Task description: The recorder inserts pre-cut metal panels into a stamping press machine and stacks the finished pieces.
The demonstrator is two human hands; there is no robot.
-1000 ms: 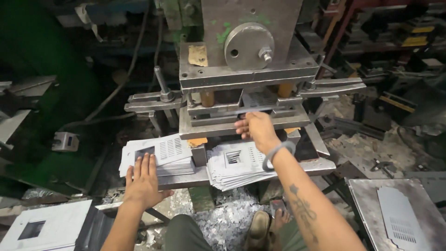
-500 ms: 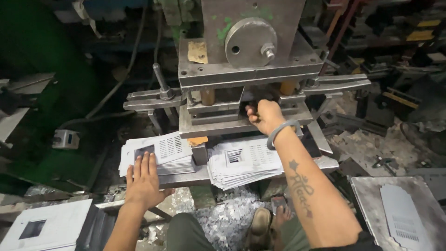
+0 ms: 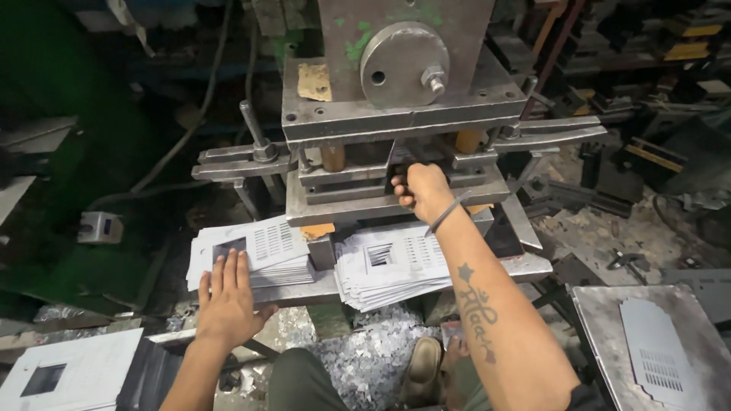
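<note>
A worker's right hand (image 3: 421,190) reaches into the slot of a heavy steel punch press (image 3: 396,114), its fingers curled in toward the die gap; whether they pinch a sheet there is hidden by the tooling. The left hand (image 3: 228,293) lies flat and open, fingers spread, on the left stack of punched sheets (image 3: 251,251) on the press bed. A second, fanned stack of sheets (image 3: 392,266), each with a square window and rows of slots, sits just beside it, under the right forearm. The work appears to be at the feeding or clearing stage at the die. By that reading, the next move calls for the right hand to be well out of the gap before the ram cycles. Metal offcuts (image 3: 358,373) litter the floor around the worker's shoe (image 3: 421,369). A lone punched plate (image 3: 659,354) rests on a metal surface at right, and more blank sheets (image 3: 68,373) lie at lower left.
</note>
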